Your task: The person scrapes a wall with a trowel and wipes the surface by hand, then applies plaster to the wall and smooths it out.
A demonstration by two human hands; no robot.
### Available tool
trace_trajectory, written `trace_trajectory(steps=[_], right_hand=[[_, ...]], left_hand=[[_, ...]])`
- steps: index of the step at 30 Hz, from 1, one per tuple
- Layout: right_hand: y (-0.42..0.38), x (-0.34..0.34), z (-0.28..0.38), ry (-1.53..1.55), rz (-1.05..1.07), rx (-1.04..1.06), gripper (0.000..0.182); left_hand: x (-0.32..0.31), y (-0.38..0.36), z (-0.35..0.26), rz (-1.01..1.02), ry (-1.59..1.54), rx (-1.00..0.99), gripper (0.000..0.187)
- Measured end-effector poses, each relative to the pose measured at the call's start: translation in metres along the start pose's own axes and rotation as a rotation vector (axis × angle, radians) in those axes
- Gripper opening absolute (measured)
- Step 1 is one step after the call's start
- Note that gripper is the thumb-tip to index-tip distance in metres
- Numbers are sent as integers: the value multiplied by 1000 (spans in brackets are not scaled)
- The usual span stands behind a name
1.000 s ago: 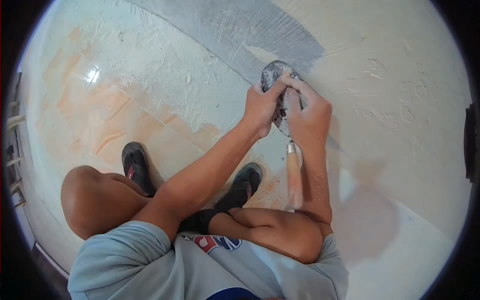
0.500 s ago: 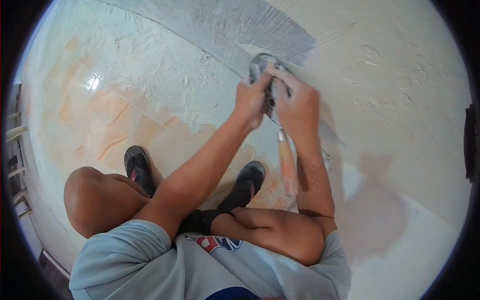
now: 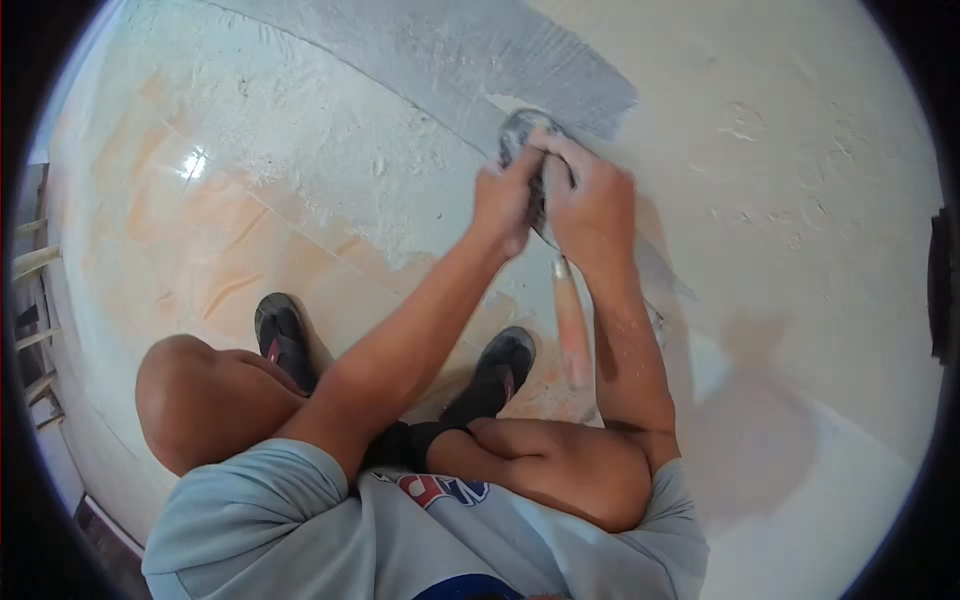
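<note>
My left hand (image 3: 503,205) and my right hand (image 3: 592,200) are closed side by side round the blade of a trowel (image 3: 522,124). Its rounded, dark end is smeared with pale dust and shows beyond my fingers, while the middle of the blade is hidden under them. A worn wooden handle (image 3: 571,330) points back toward me beside my right forearm. The rounded end lies at the lower edge of a streaky grey patch (image 3: 480,55) on the pale surface. Whitish dust coats my fingers.
My dark shoes (image 3: 285,335) stand on pale flooring with orange smears. A seam (image 3: 370,78) runs diagonally along the grey patch. Scratches and ridges (image 3: 745,120) mark the surface at right. Slatted pieces (image 3: 35,262) are at the left edge, and a dark object (image 3: 938,285) at the right.
Both hands stay closed on the trowel in nearly the same place. My right hand and the handle have shifted very slightly left, while the surroundings have slid slightly right.
</note>
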State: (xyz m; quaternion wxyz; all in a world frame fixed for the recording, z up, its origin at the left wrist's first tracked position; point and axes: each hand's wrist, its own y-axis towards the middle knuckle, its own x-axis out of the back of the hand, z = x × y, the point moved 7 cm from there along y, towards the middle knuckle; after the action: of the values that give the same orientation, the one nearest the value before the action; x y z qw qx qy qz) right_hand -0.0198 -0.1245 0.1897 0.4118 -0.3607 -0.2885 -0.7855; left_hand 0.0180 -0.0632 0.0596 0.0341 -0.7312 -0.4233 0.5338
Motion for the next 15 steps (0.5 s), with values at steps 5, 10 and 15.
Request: trace_trajectory(steps=[5,10,15], right_hand=[[-11,21,2,105,-94,17,22],[-4,4,-3,2,14,-9,23],[-13,28,3,34,-60,-19,24]], left_hand=[[-8,-6,10,25,146,48,26],[0,3,-2,49,-38,44,31],[-20,-14,2,-34,6,-8,26]])
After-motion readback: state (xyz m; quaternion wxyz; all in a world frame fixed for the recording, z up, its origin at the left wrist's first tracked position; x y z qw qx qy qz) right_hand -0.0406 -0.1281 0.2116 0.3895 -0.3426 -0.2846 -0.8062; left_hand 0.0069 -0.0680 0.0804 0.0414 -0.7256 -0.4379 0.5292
